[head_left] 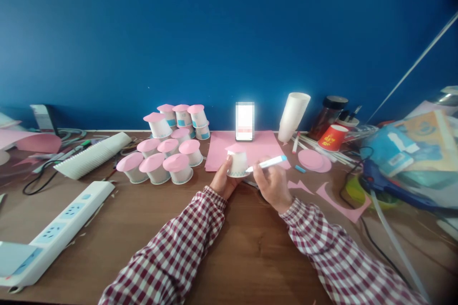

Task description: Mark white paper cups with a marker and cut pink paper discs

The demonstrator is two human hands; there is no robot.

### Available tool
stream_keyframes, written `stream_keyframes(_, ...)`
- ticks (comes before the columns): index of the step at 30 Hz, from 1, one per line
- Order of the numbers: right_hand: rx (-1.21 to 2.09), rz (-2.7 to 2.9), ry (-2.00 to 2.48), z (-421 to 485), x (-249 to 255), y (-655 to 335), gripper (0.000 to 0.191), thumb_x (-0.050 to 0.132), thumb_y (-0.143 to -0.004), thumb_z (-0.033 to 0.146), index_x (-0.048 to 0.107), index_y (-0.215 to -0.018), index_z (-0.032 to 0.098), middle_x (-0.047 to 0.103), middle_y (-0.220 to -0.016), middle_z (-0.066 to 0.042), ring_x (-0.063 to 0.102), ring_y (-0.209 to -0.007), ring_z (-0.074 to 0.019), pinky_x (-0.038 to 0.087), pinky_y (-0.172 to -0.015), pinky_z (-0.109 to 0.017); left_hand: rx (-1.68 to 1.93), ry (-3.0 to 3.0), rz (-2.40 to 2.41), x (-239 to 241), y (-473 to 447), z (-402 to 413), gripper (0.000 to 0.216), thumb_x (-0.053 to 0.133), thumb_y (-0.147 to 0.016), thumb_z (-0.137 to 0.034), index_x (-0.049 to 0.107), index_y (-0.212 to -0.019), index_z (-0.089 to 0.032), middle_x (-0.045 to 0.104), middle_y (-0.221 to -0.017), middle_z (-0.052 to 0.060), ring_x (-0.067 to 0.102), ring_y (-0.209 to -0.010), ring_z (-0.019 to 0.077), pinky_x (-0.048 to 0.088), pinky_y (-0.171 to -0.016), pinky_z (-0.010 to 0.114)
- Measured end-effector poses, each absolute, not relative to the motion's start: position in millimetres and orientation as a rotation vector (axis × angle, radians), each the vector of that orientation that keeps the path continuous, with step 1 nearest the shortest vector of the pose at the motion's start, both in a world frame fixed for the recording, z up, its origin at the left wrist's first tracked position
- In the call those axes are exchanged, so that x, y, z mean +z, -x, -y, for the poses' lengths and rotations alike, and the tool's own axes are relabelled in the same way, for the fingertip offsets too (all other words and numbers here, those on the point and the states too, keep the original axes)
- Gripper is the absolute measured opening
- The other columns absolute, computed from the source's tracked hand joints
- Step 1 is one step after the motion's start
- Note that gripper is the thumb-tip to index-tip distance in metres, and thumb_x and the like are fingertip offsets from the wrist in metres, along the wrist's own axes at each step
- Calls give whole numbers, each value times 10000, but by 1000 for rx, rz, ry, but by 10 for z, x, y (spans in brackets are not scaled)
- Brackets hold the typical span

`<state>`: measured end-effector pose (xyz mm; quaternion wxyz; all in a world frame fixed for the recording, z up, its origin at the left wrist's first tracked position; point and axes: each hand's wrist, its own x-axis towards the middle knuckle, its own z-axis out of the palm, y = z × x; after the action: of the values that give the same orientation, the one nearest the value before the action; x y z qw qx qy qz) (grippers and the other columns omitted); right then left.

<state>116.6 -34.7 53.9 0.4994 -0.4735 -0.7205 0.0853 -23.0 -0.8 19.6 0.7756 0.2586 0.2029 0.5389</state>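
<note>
My left hand (222, 177) is closed around a white paper cup (237, 164), which sits upside down with a pink paper cone on top. A blue zigzag line runs along the cup's lower edge. In my right hand (274, 183) is a white marker pen (269, 163) with a blue end, its tip at the cup's lower right side. Behind the cup, pink paper sheets (214, 152) lie under an upright phone (245, 121). A small blue pen cap (300, 168) lies right of my right hand.
Several pink-topped cups (182, 169) stand to the left, some stacked. Further left are a power strip (67, 228) and a white ridged object (95, 155). On the right are stacked paper cups (294, 116), a red cup (332, 138), pink discs (315, 160), paper scraps (343, 205) and a blue glue gun (390, 190).
</note>
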Motion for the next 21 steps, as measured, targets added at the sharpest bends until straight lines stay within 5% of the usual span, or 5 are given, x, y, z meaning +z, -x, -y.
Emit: stream_keyframes(21,259,1783,1155,336,527,-1166,209,438,-878,286,495,-700,192,593,-665,-23,557,-625,-145,415,-634,-249,1194,-660,-450,178,237,35,394,588,-798,-375,559,-1096,-119,651,-963,110,615,-916,239,441,-883,392)
